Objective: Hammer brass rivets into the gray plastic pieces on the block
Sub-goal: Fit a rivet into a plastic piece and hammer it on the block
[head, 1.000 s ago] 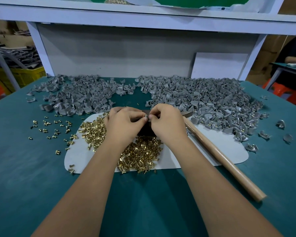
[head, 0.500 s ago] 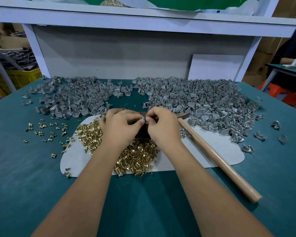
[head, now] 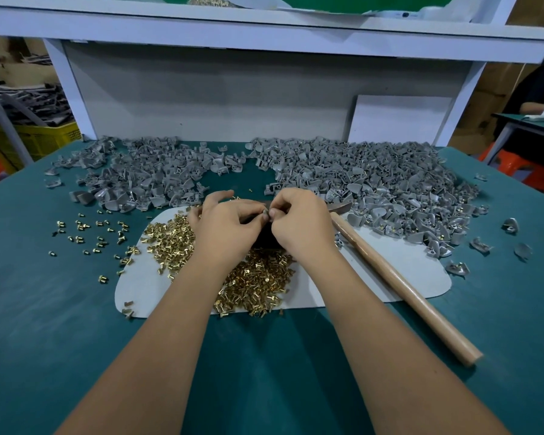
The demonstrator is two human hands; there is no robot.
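My left hand (head: 225, 226) and my right hand (head: 302, 222) meet fingertip to fingertip over a dark block (head: 264, 240), which they mostly hide. Between the fingertips sits a small gray plastic piece (head: 266, 212); both hands pinch it. Whether a rivet is in it cannot be made out. A heap of brass rivets (head: 255, 277) lies on a white mat (head: 390, 277) under my wrists. A wooden-handled hammer (head: 399, 284) lies on the mat to the right of my right hand, untouched.
Two big heaps of gray plastic pieces, a left heap (head: 145, 180) and a right heap (head: 374, 186), fill the back of the green table (head: 44, 309). Loose rivets (head: 88, 233) are scattered left of the mat. A white shelf frame (head: 264, 42) stands behind. Another person's arm (head: 534, 106) shows at far right.
Both hands have stayed together over the block with only small finger movements. The left hand's outer fingers now stick out a little more. The hammer has not moved.
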